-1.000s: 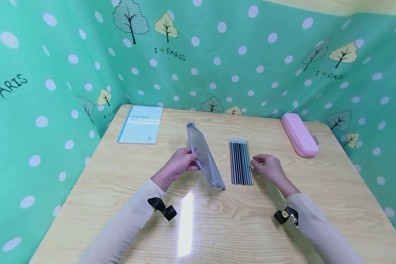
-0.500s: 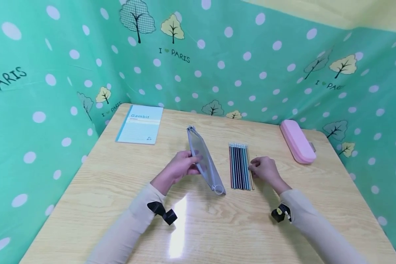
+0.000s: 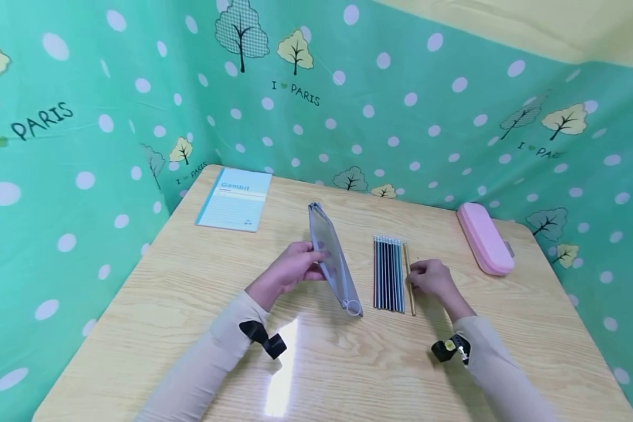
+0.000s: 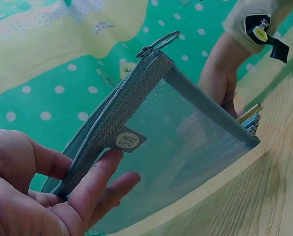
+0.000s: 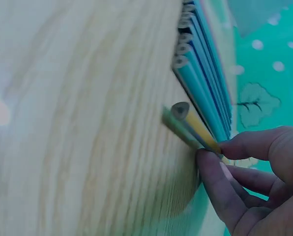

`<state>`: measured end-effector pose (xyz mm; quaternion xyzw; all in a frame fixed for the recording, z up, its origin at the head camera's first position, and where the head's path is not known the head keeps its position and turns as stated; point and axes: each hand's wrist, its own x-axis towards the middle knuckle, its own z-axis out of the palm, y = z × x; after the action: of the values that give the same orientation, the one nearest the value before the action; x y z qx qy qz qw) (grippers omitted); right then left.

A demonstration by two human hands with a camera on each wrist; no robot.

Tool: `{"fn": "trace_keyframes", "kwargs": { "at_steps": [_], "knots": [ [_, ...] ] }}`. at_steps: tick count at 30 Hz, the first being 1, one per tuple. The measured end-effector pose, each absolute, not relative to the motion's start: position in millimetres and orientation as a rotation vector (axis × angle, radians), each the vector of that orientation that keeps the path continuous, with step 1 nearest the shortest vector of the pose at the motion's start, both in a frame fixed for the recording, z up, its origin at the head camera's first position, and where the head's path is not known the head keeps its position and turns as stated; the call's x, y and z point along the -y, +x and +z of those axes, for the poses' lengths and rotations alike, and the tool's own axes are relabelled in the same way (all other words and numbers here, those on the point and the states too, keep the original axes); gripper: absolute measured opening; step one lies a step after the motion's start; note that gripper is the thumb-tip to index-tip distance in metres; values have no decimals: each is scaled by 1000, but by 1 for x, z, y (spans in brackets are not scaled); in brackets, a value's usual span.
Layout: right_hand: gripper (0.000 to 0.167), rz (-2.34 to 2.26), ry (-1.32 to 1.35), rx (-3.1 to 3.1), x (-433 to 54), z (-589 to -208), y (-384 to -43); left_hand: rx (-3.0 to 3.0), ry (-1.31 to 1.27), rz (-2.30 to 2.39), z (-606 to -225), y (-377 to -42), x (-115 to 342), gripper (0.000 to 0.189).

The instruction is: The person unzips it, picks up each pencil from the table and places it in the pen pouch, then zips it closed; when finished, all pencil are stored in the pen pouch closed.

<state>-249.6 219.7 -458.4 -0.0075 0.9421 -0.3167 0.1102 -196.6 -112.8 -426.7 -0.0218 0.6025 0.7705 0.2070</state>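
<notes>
On the worktop (image 3: 190, 334), approx. mid, one gold pencil (image 3: 412, 300) lies just R of a neat row of pencils (image 3: 388, 275), w/ a narrow gap btwn & roughly parallel. R grip (image 3: 434, 278) is closed on it: thumb & fingertips pinch the gold pencil partway along its length, per R wrist view. Its near end, flat & unsharpened, sticks out past the fingers. Blurred greenish strip alongside it there; can't tell what that is. Row is mostly dk blue/black & teal, w/ a reddish one at the L edge; pale tips at the far end, flat ends nr the person. Exact count unclear.

L grip (image 3: 292, 266) holds a grey see-thru mesh pouch (image 3: 331, 255) by its zip side, tilted on edge, L of the row & well apart from the gold pencil. Fingers spread across the front face nr a small round-marked label (image 4: 128, 141); ring pull (image 3: 353, 308) hangs at the near corner. Can't tell if pouch touches the worktop.

Far L: lt blue "Gambit" notebook (image 3: 236, 202), flat. Far R: pink case (image 3: 485, 240), set at an angle. Both wrists have blk cam mounts, e.g. L one (image 3: 264, 337), over cream sleeves. Green dotted curtain (image 3: 295, 129) w/ trees & "PARIS" print behind & to L.
</notes>
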Motion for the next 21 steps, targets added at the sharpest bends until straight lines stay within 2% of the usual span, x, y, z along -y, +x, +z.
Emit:
{"fn": "trace_keyframes", "kwargs": {
  "at_steps": [7, 14, 21],
  "knots": [
    [45, -1377, 91, -2487, -217, -455, -243, -1682, -71, 2133, -424, -194, 113, 46],
    [51, -1647, 170, -2373, -208, -443, -237, -1677, -44, 2137, -422, -192, 114, 48],
    [49, -1803, 190, -2317, -209, -426, -231, -1689, -14, 2125, -419, -188, 115, 50]
  ]
}}
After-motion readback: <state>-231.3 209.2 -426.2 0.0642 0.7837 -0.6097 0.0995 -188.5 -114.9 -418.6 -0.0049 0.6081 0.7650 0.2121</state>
